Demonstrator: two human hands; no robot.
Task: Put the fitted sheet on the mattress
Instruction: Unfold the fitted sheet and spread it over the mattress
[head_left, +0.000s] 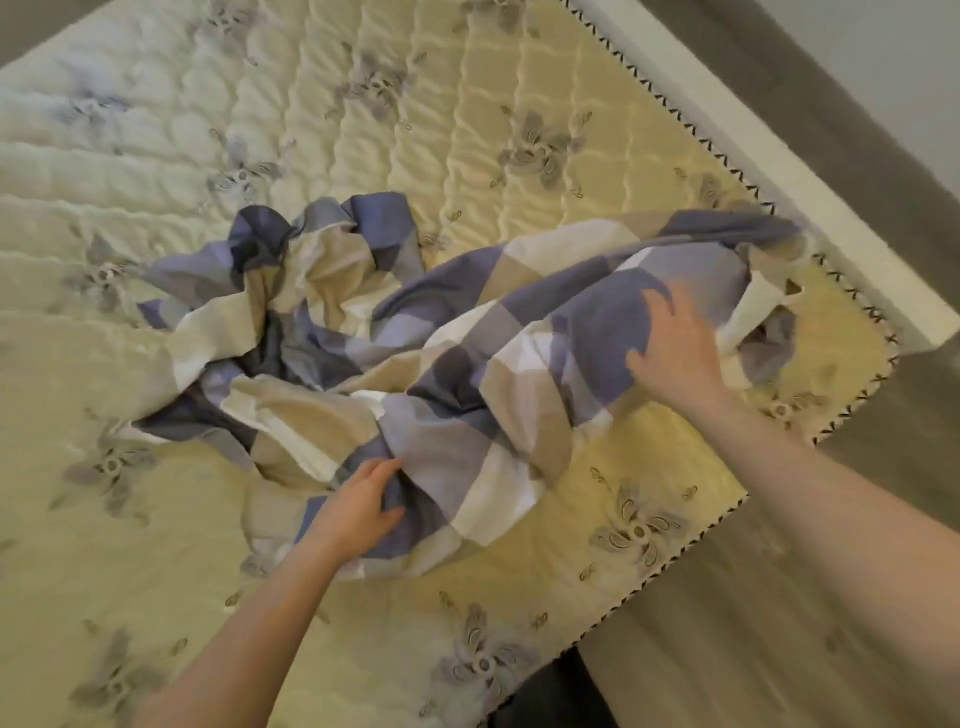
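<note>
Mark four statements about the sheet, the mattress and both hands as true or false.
1. The blue, beige and white checked fitted sheet lies crumpled on the cream quilted mattress. True.
2. The sheet is stretched over the whole mattress. False: most of the mattress is bare.
3. The left hand grips a fold of the sheet. True.
4. The right hand hangs clear of the sheet. False: it rests on the fabric, fingers spread.
</note>
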